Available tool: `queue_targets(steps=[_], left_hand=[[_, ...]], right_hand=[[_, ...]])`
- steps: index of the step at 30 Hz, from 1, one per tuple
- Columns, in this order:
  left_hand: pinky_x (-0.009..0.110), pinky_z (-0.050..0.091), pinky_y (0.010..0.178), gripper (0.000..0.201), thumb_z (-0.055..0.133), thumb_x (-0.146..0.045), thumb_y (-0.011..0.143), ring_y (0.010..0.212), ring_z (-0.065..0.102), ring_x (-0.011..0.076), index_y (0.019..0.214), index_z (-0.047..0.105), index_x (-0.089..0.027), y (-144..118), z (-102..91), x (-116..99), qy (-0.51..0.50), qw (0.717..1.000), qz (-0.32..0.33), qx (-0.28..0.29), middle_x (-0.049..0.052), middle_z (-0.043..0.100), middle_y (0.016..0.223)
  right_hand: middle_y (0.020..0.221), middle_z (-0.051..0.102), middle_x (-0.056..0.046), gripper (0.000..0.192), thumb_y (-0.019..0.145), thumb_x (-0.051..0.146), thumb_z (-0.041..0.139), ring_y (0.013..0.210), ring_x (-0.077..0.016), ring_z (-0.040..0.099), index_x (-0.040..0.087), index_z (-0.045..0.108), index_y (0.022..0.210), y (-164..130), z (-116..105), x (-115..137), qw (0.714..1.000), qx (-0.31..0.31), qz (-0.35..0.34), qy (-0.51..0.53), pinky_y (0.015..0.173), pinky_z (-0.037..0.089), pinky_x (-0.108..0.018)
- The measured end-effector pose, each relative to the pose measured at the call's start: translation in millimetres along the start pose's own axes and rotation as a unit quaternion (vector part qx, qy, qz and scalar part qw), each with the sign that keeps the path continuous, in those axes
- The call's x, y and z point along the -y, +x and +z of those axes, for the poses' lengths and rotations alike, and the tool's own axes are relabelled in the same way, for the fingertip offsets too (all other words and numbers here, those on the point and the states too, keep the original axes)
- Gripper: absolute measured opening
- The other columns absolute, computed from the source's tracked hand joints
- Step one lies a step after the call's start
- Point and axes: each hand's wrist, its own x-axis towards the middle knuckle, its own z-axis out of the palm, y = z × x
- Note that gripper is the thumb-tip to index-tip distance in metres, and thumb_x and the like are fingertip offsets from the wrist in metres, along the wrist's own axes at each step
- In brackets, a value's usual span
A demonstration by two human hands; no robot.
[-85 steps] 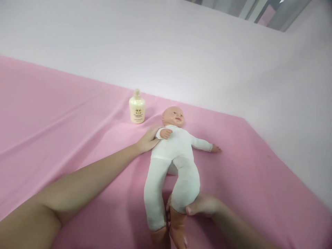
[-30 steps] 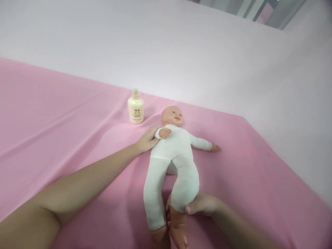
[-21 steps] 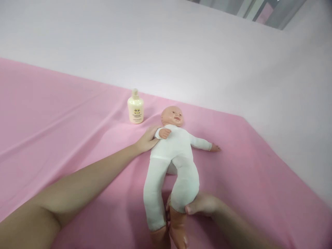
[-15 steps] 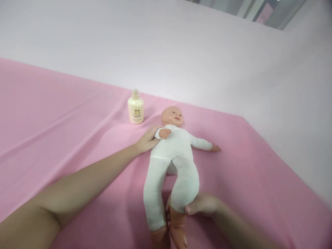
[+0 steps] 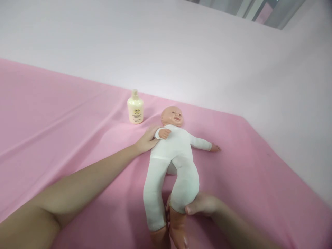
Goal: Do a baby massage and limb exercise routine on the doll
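Left hand (image 5: pixel 148 139): lay flat, fingers open, against doll's shoulder.
Doll: soft white cloth-bodied baby doll with hard plastic head (image 5: pixel 172 155), face-up on pink sheet (image 5: pixel 64 131); probably light, floppy.
Right hand (image 5: pixel 203 204): closed round doll's lower leg, a firm hold.
Bottle: cream plastic lotion bottle (image 5: pixel 135 109), upright nearby.

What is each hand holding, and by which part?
The right hand grips the doll by a lower leg; the left hand rests at its shoulder.

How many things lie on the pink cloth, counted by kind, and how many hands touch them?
Doll: 1
Bottle: 1
Hands on the doll: 2, left hand at its shoulder, right hand at its lower leg
Pink cloth: 1
Total: 5
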Motion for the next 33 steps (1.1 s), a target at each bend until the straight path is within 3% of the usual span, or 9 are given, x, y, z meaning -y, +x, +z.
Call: queue_targets(steps=[8, 33], left_hand=[[0.046, 0.053, 0.102, 0.036, 0.06, -0.039, 0.102, 0.116, 0.068, 0.0303, 0.131, 0.065, -0.02, 1.3, -0.2, -4.9, -0.006, 1.0, 0.007, 0.0, 0.012, 0.072, 0.128], [0.05, 0.051, 0.105, 0.042, 0.059, -0.045, 0.102, 0.119, 0.065, 0.0311, 0.136, 0.062, -0.021, -1.8, 0.6, 2.7, 0.008, 1.0, -0.002, -0.005, 0.013, 0.071, 0.13]], right_hand=[[0.117, 0.078, -0.016, 0.063, 0.074, 0.06, 0.088, 0.12, -0.0332, 0.07, 0.013, 0.077, 0.115, -1.9, 4.7, 6.0, 1.0, 0.005, -0.003, -0.014, 0.113, 0.047, -0.05], [0.114, 0.079, -0.014, 0.058, 0.073, 0.055, 0.089, 0.114, -0.031, 0.072, 0.016, 0.079, 0.115, 0.3, 3.8, 1.3, 1.0, 0.011, -0.022, 0.003, 0.11, 0.048, -0.046]])
